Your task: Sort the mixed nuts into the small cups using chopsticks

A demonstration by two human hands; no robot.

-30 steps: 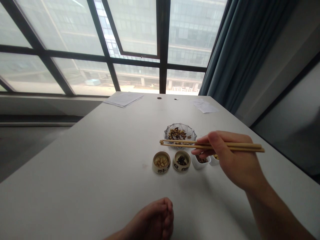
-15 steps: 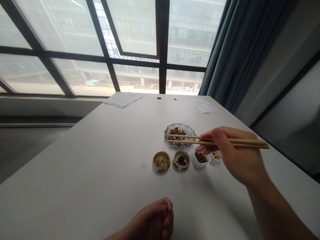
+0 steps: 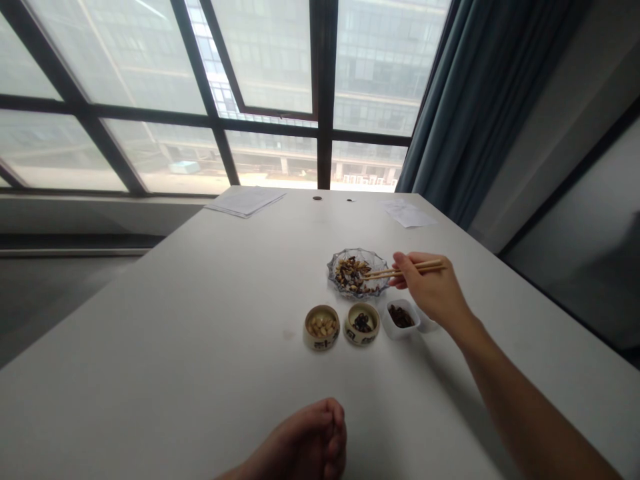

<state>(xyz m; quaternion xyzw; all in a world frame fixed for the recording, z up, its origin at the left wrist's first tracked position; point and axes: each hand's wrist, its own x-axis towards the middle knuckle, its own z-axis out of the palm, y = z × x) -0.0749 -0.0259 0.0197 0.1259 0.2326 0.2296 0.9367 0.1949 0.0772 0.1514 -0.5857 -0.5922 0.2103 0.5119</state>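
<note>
My right hand (image 3: 433, 283) is closed around a pair of wooden chopsticks (image 3: 381, 273). Their tips reach into a clear faceted glass bowl (image 3: 379, 259) that holds a mix of dark and pale seeds or nuts (image 3: 351, 272). Whether anything sits between the tips is too small to tell. Closer to me stand a small ceramic bowl of pale nuts (image 3: 323, 327), a matching bowl of dark pieces (image 3: 362, 323) and a white plastic cup (image 3: 400, 332) of brown pieces. Another white cup (image 3: 427, 325) is mostly hidden behind my right hand. My left hand (image 3: 313, 437), fingers curled with nothing visible in them, rests at the near edge.
All of this stands on a long white table (image 3: 200, 320). Papers (image 3: 246, 200) lie at its far left, and a thin sheet (image 3: 409, 214) at the far right. Behind are large windows and a blue curtain (image 3: 440, 133).
My right hand has moved forward and away from me, bringing the chopstick tips from above the glass bowl down among its contents. The left hand has stayed in place.
</note>
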